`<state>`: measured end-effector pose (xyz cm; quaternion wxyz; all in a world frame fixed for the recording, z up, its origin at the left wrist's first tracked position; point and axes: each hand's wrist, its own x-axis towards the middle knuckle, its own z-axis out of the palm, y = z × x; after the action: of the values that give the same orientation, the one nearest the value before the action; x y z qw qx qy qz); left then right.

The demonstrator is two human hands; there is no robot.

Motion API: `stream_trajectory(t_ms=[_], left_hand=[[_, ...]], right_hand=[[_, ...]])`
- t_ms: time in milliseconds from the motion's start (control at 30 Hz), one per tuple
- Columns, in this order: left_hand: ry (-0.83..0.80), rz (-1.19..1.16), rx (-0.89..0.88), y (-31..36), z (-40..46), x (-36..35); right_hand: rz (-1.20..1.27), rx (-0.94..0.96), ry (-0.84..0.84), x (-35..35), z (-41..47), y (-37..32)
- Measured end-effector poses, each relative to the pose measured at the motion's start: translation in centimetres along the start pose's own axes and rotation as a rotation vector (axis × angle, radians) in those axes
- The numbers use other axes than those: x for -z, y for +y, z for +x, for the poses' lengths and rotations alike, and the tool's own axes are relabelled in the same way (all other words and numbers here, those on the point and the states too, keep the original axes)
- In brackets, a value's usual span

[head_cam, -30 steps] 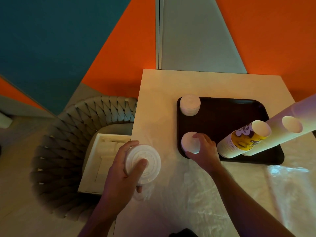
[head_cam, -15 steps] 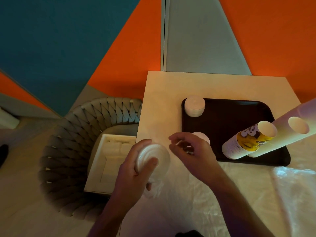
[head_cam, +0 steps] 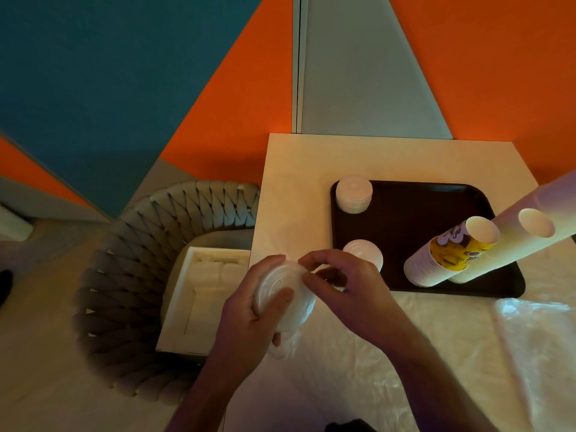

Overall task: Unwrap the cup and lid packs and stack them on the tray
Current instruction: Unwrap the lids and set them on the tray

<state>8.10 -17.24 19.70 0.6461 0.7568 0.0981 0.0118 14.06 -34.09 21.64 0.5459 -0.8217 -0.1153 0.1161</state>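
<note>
Right hand [head_cam: 346, 285] moved from near lid stack on tray [head_cam: 414, 207] to lid pack [head_cam: 282, 296]; fingertips now pinch its upper edge, probably to lift lids or peel wrap. Left hand [head_cam: 249, 319] grips pack, fingers curled round it, above table edge. Two lid stacks [head_cam: 354, 194] and cup stacks [head_cam: 448, 254] on tray. Loose plastic wrap [head_cam: 467, 353] covers near table; woven basket [head_cam: 131, 275] left. Nothing blocks path to tray.

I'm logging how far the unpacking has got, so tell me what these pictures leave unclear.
Head view only:
- How many lids the left hand holds: fingers cover the stack's side.
- Whether the right hand pinches wrap or a lid: too blurred.
- Length of the tall cup stack: cut by the right edge.
- Near lid stack on the tray: partly behind the right hand.
</note>
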Motion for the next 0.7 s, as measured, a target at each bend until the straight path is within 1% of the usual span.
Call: stream_trajectory(t_ms=[233,467,533,667,700], left_hand=[[0.011,-0.009,0.003,0.03,-0.27,0.07],[-0.044,-0.031,-0.003,0.43,-0.53,0.06],[-0.046,-0.047,0.004,0.32,-0.39,0.2],[-0.018,-0.168,0.06,0.19,-0.21,0.4],[-0.024,-0.192,0.06,0.28,-0.19,0.38]], right_hand=[[0.048,-0.04,0.02,-0.19,-0.31,-0.3],[0.036,-0.04,-0.088,0.02,-0.22,-0.31],[0.112,-0.071,-0.097,0.08,-0.17,-0.42],[0.46,-0.193,-0.037,0.37,-0.19,-0.37],[0.515,-0.23,-0.015,0.44,-0.14,-0.29]])
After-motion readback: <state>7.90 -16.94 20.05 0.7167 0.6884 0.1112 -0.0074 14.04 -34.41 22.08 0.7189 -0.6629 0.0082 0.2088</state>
